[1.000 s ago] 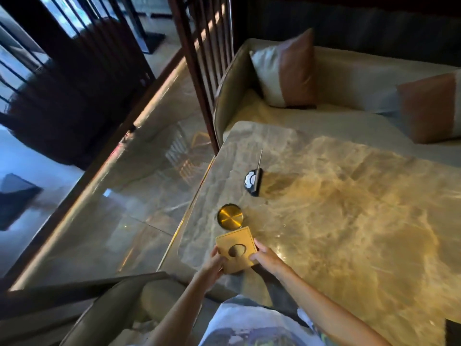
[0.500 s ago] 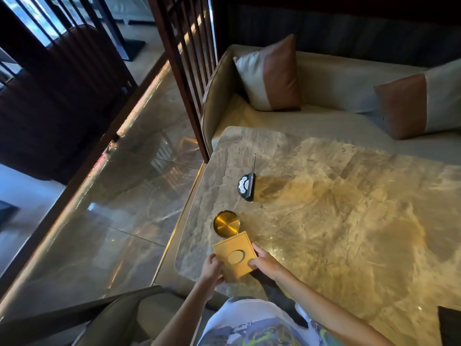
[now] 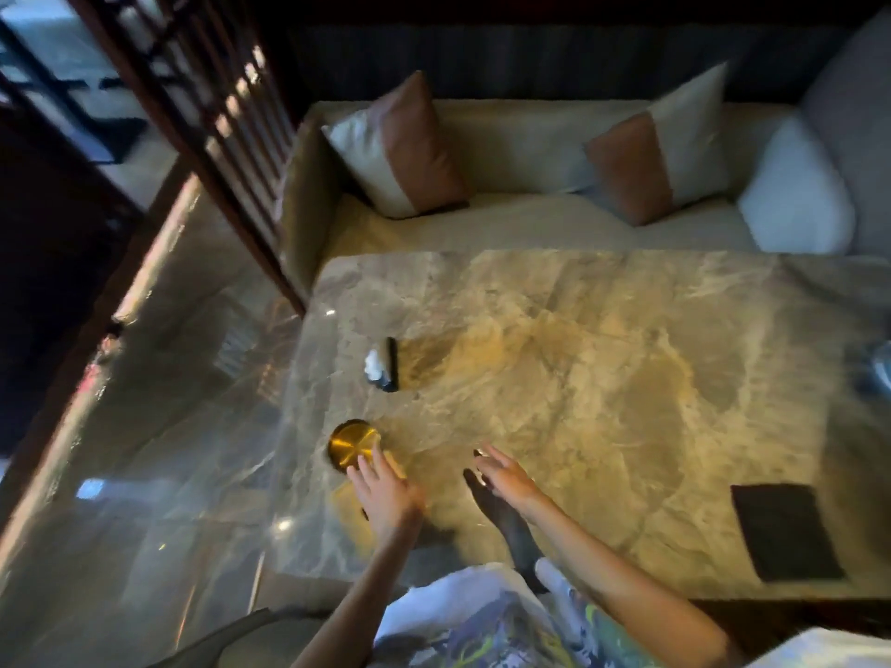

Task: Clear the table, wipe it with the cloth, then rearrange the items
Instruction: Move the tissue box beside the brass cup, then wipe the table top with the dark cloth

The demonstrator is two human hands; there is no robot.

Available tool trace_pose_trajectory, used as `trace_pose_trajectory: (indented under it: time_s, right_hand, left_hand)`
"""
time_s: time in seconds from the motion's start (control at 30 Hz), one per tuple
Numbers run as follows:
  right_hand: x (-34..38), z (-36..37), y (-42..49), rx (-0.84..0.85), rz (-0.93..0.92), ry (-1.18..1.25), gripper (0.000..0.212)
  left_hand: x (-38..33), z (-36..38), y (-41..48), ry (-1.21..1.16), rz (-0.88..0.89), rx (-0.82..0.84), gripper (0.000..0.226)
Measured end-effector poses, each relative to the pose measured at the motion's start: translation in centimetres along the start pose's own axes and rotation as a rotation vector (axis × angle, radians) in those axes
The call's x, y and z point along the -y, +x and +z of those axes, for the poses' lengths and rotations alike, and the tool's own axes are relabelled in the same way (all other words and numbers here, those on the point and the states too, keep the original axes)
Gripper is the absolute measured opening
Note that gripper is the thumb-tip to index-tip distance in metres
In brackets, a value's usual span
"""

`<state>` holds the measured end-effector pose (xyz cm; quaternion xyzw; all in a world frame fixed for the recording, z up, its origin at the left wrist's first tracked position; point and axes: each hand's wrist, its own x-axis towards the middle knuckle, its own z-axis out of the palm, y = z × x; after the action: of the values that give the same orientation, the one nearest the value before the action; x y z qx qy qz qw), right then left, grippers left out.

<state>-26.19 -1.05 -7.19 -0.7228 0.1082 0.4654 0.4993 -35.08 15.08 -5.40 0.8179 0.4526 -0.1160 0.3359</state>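
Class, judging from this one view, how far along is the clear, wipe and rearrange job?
Late stage, it seems: the gold round dish, gold square holder and black sign stand sit grouped along the table's left edge. Both hands hover open. The dark cloth remains.

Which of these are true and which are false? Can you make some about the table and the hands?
1. A round gold dish sits near the table's left edge. True.
2. The right hand grips a cloth. False: it is open, holding nothing.
3. Two cushions lean on the sofa. True.
4. The dark mat lies beside the gold dish. False: it lies far off, on the right.
5. The left hand is by the gold dish. True.
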Motion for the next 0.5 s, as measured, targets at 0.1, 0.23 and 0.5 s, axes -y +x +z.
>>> trace_pose_trajectory:
  time_s: [0.1,0.23,0.5]
  right_hand:
    - [-2.5,-8.6,-2.0,-0.171,-0.016,0.118,0.047]
    - [-9.0,-21.6,-4.7,-0.457,-0.013,0.049,0.039]
    - [-23.1,-39.8,-7.7,-0.478,0.172,-0.474,0.06]
  left_hand:
    - [-4.1,4.1,-0.9,-0.068,0.097,0.193,0.053]
    - [-10.7,11.5,-4.4,-0.069,0.146,0.365,0.019]
    - [-22.2,31.9,-15.6,-0.019,0.104,0.595,0.028]
